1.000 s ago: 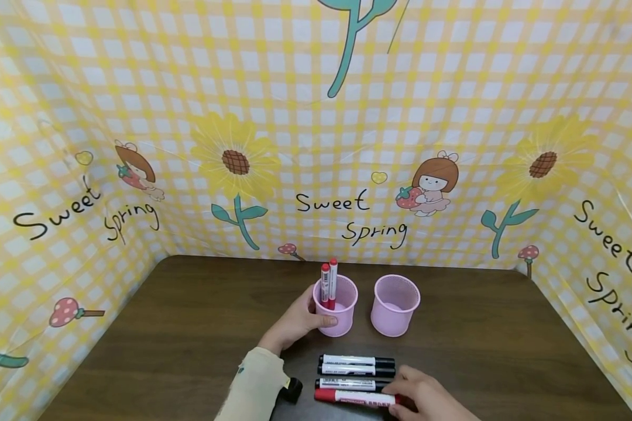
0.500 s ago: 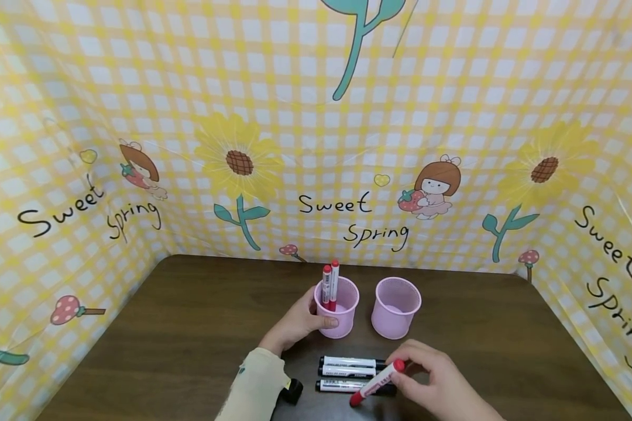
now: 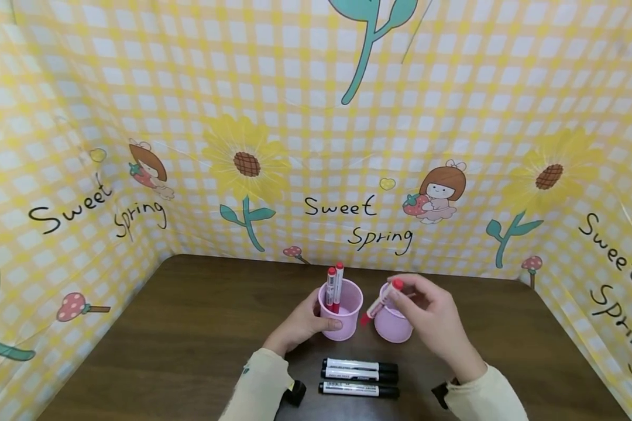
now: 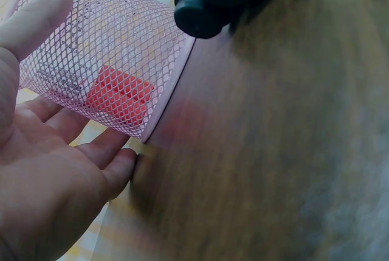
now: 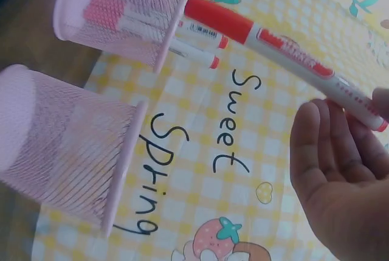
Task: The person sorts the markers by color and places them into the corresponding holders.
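Observation:
My left hand (image 3: 299, 324) grips the left pink mesh pen cup (image 3: 349, 328), thumb across its front. Two red-capped markers (image 3: 330, 287) stand in that cup. In the left wrist view, their red caps (image 4: 120, 95) show through the mesh (image 4: 134, 36). My right hand (image 3: 438, 318) pinches a third red marker (image 3: 381, 303) by its end, held tilted with the red cap downward. It hangs before the right pink mesh pen cup (image 3: 392, 328), partly hiding it. In the right wrist view, the marker's cap (image 5: 219, 19) lies near the left cup's rim (image 5: 173, 27).
Three black-capped markers (image 3: 359, 374) lie side by side on the dark wooden table (image 3: 189, 327), nearer the person than the cups. A yellow checked cloth (image 3: 326, 146) with printed flowers hangs behind and along both sides.
My right hand has taken the red marker from the row, lifted it and carried it forward to the cups. My left hand stays on the left cup.

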A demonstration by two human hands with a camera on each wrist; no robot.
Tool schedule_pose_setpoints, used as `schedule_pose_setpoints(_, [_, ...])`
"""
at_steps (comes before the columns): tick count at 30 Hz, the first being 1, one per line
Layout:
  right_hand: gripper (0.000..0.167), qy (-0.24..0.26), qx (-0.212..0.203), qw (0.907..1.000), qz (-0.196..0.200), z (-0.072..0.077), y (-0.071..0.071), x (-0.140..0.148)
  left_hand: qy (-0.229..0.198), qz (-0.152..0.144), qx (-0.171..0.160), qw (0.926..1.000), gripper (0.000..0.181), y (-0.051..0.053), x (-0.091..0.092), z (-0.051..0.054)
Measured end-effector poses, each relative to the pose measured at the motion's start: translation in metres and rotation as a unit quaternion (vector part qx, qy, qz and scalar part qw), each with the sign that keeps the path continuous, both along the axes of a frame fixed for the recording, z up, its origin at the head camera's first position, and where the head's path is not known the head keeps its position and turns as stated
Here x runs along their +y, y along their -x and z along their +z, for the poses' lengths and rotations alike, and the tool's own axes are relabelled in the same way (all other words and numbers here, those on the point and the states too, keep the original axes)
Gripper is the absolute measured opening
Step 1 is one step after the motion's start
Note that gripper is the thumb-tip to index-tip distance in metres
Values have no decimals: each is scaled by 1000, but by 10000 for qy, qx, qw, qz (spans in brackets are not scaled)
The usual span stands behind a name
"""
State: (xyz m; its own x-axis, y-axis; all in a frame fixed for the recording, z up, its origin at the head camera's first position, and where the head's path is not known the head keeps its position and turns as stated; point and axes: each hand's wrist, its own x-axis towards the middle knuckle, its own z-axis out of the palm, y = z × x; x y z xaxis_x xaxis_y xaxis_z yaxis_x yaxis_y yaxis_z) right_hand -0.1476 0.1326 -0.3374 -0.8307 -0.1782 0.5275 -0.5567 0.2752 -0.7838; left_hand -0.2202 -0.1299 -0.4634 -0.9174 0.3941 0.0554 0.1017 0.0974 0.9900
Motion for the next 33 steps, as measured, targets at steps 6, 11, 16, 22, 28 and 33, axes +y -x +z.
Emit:
schedule_pose_setpoints(6, [20, 134, -369, 9978, -539, 0, 27, -23, 19, 4, -73, 10000, 86, -2, 3, -1])
schedule_pose_setpoints(11, [18, -275, -317, 9954, -861, -11, 49, -41, 24, -3, -94, 10000, 85, -3, 4, -2])
schedule_pose_setpoints(16, [18, -745, -722, 9903, -922, -23, 67, -55, 33, 4, -108, 9999, 84, -3, 4, -2])
schedule_pose_setpoints(22, [18, -1220, -1146, 9815, -933, -31, 77, -63, 35, -19, -167, 9999, 83, -3, 5, -1])
schedule_pose_setpoints(28, [19, -1443, -1170, 9780, -951, -37, 80, -66, 40, -15, -172, 9998, 83, -2, 3, -1])
schedule_pose_setpoints(33, [20, -1437, -1199, 9779, -931, -38, 81, -68, 68, 20, -142, 9999, 83, -1, 1, -1])
